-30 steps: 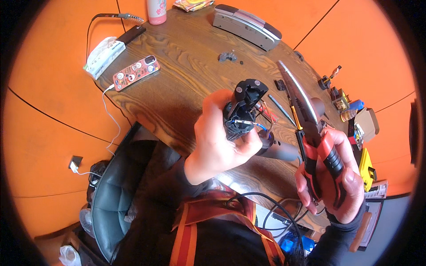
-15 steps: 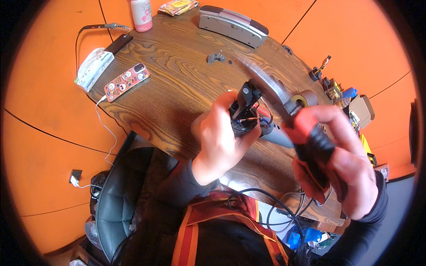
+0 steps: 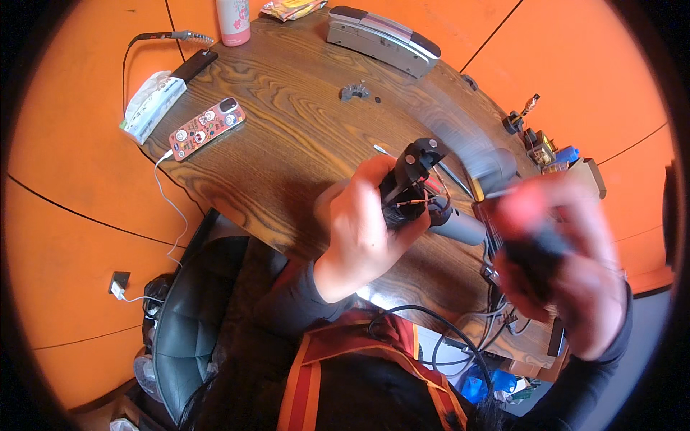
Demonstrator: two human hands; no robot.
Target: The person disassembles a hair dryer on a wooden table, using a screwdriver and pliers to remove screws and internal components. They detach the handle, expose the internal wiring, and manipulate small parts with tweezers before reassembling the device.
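Note:
My left hand (image 3: 359, 233) is closed around a black plastic housing (image 3: 415, 161), raised over the wooden table. Its open side shows thin copper-coloured wires (image 3: 417, 203) inside. A grey tube (image 3: 466, 228) lies just right of the housing; I cannot tell whether the two are joined. Motion blurs my right hand (image 3: 593, 294), which grips a tool with a red-and-black handle (image 3: 537, 257). The tool's metal end is a faint smear, apart from the housing, so its exact kind is unclear. Beneath it lies a slim rod-like tool (image 3: 456, 179) with a yellow end.
A patterned phone (image 3: 207, 129) with a white cable, a tissue pack (image 3: 152, 108) and a pink-white bottle (image 3: 233, 23) stand or lie to the left. Farther back are a grey-black curved device (image 3: 384, 44) and a small dark ring-shaped part (image 3: 353, 91). Black cables (image 3: 431, 316) loop near me.
My right hand has moved right with the tool, whose metal end has swung away from the housing. My left hand has shifted slightly and still holds the housing, now turned a little.

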